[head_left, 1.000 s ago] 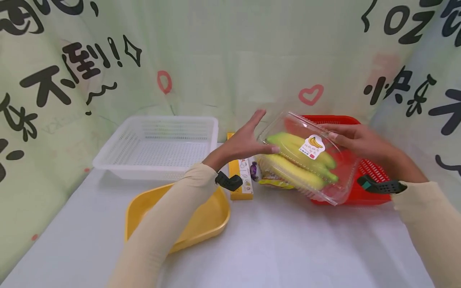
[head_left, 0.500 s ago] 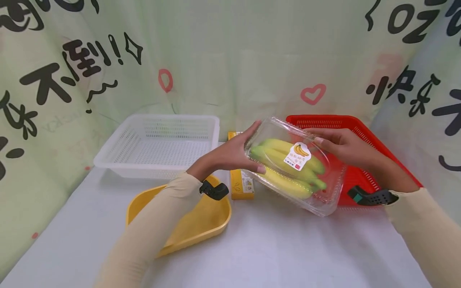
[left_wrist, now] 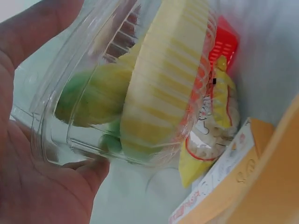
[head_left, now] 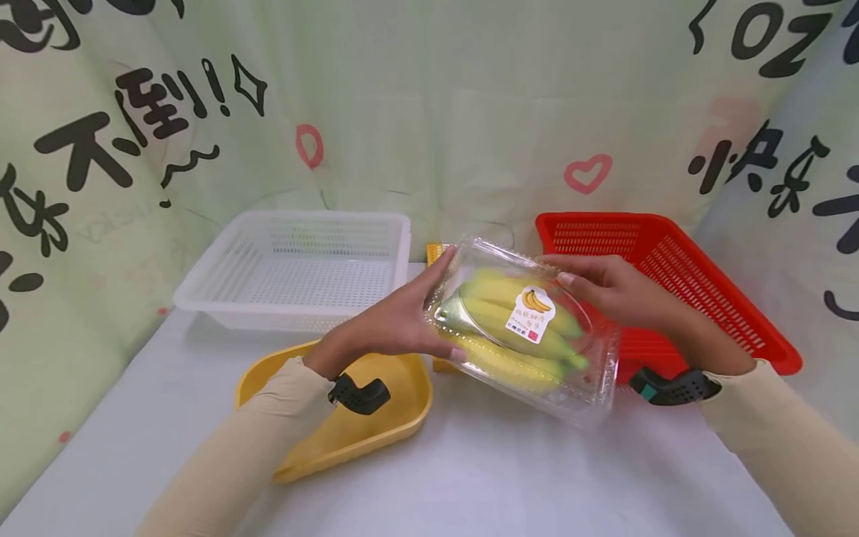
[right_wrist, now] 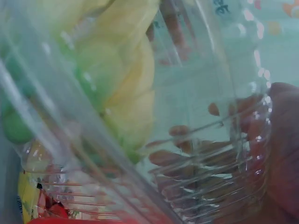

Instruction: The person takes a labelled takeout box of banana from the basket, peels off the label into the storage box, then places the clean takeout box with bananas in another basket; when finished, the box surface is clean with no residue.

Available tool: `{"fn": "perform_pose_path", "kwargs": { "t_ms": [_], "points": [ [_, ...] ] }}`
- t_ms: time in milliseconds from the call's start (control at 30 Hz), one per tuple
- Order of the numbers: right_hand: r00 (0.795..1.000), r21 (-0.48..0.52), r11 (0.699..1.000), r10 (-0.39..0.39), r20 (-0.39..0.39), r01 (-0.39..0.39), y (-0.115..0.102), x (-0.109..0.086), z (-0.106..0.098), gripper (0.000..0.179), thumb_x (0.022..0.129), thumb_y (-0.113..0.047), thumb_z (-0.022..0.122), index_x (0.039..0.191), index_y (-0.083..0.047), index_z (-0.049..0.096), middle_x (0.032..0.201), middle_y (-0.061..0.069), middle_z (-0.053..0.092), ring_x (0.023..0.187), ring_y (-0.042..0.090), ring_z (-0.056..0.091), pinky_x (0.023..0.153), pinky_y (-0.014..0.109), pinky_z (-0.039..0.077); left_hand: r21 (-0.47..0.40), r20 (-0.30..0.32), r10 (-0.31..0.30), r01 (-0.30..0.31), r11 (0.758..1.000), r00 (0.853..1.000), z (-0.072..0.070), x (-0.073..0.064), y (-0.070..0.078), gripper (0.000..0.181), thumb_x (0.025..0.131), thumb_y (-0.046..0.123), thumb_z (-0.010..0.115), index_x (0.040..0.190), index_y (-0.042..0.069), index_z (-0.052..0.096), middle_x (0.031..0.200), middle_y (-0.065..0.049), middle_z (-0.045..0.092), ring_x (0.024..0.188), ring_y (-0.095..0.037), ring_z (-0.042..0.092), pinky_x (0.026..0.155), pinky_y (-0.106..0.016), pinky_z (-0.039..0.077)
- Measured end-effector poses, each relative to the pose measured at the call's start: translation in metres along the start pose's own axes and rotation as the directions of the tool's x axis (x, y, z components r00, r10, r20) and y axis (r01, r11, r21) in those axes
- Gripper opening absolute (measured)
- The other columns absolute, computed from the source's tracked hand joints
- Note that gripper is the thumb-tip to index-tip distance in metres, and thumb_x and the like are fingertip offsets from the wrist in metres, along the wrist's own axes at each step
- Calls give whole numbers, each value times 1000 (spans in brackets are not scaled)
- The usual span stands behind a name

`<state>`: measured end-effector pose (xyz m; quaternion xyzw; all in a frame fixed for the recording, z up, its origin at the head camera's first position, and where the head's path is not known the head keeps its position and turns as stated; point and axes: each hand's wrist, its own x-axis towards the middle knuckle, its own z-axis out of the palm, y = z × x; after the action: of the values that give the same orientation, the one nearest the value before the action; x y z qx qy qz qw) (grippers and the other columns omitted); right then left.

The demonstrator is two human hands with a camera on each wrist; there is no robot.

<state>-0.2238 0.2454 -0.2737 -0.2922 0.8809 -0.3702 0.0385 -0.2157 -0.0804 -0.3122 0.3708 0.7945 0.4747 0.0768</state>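
A clear plastic clamshell box (head_left: 590, 373) of yellow-green bananas (head_left: 496, 313) with a white banana label (head_left: 530, 315) is held up over the table, tilted down to the right. My left hand (head_left: 396, 317) grips its left end, thumb in front and fingers around the far side. At the upper right edge my right hand (head_left: 604, 287) pinches the rim, thumb on top. In the right wrist view, fingers (right_wrist: 187, 163) show through the clear plastic, behind the box.
A white basket (head_left: 291, 317) stands back left, a yellow tray (head_left: 396, 429) in front of it. At right is a red basket (head_left: 731, 298). Behind the box are a yellow carton (left_wrist: 247, 163) and a yellow snack bag (left_wrist: 224, 100).
The banana box has moved left and toward me, away from the red basket. My left hand, earlier spread at its left edge, now grips that end; my right hand has kept its hold.
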Motion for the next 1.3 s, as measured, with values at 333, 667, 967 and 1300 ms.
{"fn": "perform_pose_path", "kwargs": {
  "t_ms": [333, 667, 967, 1300],
  "points": [
    [998, -42, 999, 2, 61, 0, 0, -1, 14, 41, 98, -11, 57, 140, -8, 54, 103, 5, 65, 87, 24, 54, 61, 26, 52, 22, -140, -64, 68, 997, 988, 30, -35, 4, 130, 65, 41, 90, 157, 31, -2, 160, 10, 6, 142, -13, 22, 110, -43, 30],
    [988, 16, 997, 75, 136, -78, -2, -12, 26, 45, 96, -12, 60, 141, -14, 53, 114, 5, 66, 91, 29, 56, 60, 32, 57, -54, -209, -63, 53, 997, 976, 58, -58, 10, 134, 64, 35, 92, 157, 25, -3, 162, 10, 3, 144, -7, 13, 113, -42, 23],
    [978, 51, 992, 108, 180, -119, -1, -21, 31, 45, 95, -15, 62, 140, -18, 55, 121, 8, 63, 94, 30, 58, 67, 34, 58, -86, -221, -89, 72, 994, 971, 80, -76, 12, 132, 65, 32, 92, 157, 22, -2, 162, 8, -3, 146, -9, 4, 114, -44, 18],
    [976, 44, 994, 94, 198, -104, 1, -27, 41, 40, 96, -10, 61, 136, -13, 59, 116, 7, 65, 93, 28, 56, 61, 29, 55, -157, -287, -75, 30, 987, 955, 102, -90, 8, 127, 66, 25, 92, 157, 18, 5, 162, 4, 1, 146, -13, 6, 114, -42, 18]
  ]
}}
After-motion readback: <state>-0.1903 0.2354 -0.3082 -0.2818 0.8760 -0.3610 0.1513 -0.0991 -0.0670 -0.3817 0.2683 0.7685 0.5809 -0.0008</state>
